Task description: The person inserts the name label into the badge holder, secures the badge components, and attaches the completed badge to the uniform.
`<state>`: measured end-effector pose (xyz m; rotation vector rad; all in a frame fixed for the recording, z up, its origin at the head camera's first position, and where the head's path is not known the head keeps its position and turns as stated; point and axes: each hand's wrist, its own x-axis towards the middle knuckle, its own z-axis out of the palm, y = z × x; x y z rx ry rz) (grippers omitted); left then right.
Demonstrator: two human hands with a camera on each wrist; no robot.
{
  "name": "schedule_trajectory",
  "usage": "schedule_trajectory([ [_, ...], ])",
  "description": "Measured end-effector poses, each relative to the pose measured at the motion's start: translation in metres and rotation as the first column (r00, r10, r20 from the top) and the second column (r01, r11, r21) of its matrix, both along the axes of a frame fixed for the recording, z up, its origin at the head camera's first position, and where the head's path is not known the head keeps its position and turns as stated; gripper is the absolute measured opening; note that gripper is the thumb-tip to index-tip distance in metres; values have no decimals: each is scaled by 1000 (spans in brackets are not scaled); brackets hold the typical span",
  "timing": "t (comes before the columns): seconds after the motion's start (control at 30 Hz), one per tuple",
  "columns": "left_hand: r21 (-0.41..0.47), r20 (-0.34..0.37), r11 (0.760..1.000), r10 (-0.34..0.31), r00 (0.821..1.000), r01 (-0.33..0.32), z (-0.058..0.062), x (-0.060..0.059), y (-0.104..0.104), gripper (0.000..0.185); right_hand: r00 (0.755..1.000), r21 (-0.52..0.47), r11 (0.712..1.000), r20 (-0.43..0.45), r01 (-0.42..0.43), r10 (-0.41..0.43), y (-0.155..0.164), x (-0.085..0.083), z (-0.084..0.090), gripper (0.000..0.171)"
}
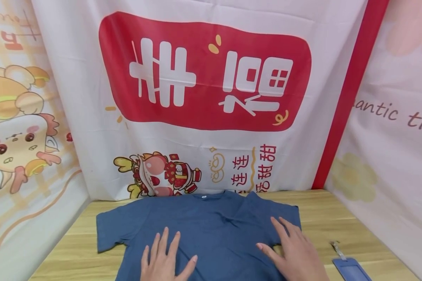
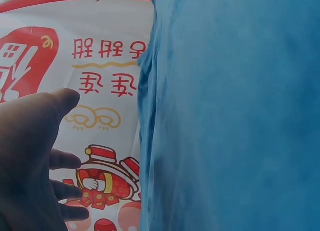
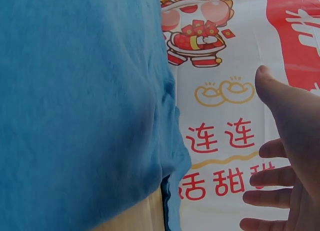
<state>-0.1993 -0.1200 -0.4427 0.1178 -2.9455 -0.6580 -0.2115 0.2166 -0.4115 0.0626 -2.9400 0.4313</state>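
Note:
A dark blue T-shirt (image 1: 204, 226) lies spread flat on the wooden table (image 1: 323, 218), collar toward the back wall. My left hand (image 1: 167, 259) rests flat on the shirt's lower middle with fingers spread and straight. My right hand (image 1: 292, 249) lies flat on the shirt's right side near the right sleeve, fingers straight too. In the left wrist view the blue shirt (image 2: 230, 116) fills the right side and the left hand (image 2: 35, 161) shows at the left. The right wrist view has the shirt (image 3: 80, 106) on the left and the right hand (image 3: 287, 156) at the right.
A blue card holder on a lanyard clip (image 1: 349, 265) lies on the table at the front right. Printed cloth banners (image 1: 204, 97) close in the back and both sides. Bare wood shows left and right of the shirt.

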Motion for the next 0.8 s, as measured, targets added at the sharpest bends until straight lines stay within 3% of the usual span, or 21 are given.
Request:
schedule_trajectory([
  [0.2,9,19,1000,-4,1000,4,1,-1,3,86,1000,11,1000,-19,15,-15,13,-5,-4,117],
  [0.4,38,24,999,-33,999,32,3,-1,10,84,997,-28,997,-27,76,-77,36,-6,-10,99],
  [0.6,74,18,992,-103,994,102,11,-4,23,81,989,-109,983,31,150,-147,63,-6,-17,105],
  [0.8,130,-1,967,-220,975,219,23,-7,42,79,970,-165,960,129,228,-208,96,-3,-22,112],
])
